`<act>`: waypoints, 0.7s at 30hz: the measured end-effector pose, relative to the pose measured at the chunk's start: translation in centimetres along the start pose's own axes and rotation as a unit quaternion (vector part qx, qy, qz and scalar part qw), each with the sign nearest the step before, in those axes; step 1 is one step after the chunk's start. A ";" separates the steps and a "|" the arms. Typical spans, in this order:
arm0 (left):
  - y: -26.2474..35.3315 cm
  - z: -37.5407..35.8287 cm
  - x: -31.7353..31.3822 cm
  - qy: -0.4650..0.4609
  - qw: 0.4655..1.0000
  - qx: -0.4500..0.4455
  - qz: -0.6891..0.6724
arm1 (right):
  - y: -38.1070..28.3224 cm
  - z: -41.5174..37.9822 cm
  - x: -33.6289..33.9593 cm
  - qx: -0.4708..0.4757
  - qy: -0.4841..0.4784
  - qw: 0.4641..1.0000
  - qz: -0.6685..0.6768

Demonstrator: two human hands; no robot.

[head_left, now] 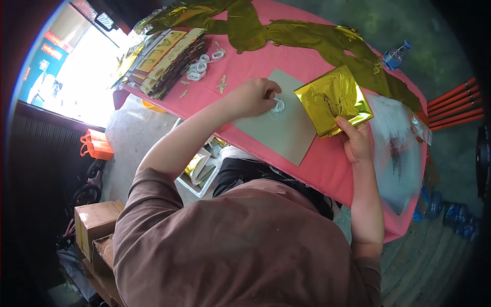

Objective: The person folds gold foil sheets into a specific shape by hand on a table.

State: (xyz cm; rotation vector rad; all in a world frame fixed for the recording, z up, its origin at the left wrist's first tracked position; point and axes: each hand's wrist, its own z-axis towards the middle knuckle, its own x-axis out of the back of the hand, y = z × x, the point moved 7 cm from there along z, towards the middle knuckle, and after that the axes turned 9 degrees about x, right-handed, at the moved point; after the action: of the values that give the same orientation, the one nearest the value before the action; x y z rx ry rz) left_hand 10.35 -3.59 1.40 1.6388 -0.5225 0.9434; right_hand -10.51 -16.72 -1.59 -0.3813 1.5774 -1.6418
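My left hand [258,97] has its fingers curled over a grey board [288,130]. A small coil of white string [277,106] shows at its fingertips, with a thin loop hanging against the board. My right hand [357,139] grips a square packet of shiny gold foil [332,97] by its lower edge, thumb on top. The packet is tilted and overlaps the board's right side. Both hands are above the pink-covered table [335,176].
A stack of printed gold-and-dark pieces [166,61] and white string loops [199,67] lie at the table's left. Gold foil sheets [307,38] run along the far edge. Clear plastic [394,153] is at right, a bottle [396,56] beyond. Boxes [97,220] stand lower left.
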 end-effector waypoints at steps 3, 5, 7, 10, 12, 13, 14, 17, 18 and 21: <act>-0.5 -0.9 1.5 0.024 0.997 0.009 -0.072 | -0.1 0.0 -0.1 -0.011 0.003 1.000 0.005; -1.2 -1.2 2.4 0.016 0.995 0.027 -0.093 | -0.5 0.1 -0.3 -0.019 0.010 1.000 0.014; -0.5 -1.8 1.7 0.027 0.998 -0.015 -0.060 | -0.9 0.3 -0.2 -0.024 0.031 0.999 0.034; 0.5 -2.1 0.2 0.041 0.995 -0.094 -0.016 | -1.0 0.5 -0.2 -0.037 0.029 0.998 0.037; 1.4 -1.8 -1.0 0.040 0.990 -0.132 -0.005 | -0.7 0.4 -0.1 -0.038 0.034 0.998 0.027; 1.8 -1.6 -1.3 0.055 0.989 -0.138 0.002 | -0.6 0.3 0.0 -0.039 0.040 0.998 0.019; 2.1 -1.5 -1.6 0.070 0.987 -0.144 0.009 | -0.6 0.3 -0.2 -0.038 0.041 0.998 0.017; 2.9 -1.2 -2.7 0.097 0.977 -0.190 0.021 | -1.0 0.3 -0.3 -0.038 0.048 0.998 0.017; 3.3 -1.4 -2.6 0.096 0.976 -0.193 0.019 | -1.3 0.3 -0.3 -0.038 0.041 0.998 0.019; 2.8 -1.9 -1.1 0.057 0.986 -0.150 -0.048 | -1.6 0.1 -0.4 -0.051 0.026 0.998 0.019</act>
State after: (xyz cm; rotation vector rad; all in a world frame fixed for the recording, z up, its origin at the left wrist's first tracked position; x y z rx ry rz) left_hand 7.07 -2.73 2.30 1.3186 -0.4776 0.8371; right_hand -10.74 -16.75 0.07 -0.3639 1.7021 -1.5574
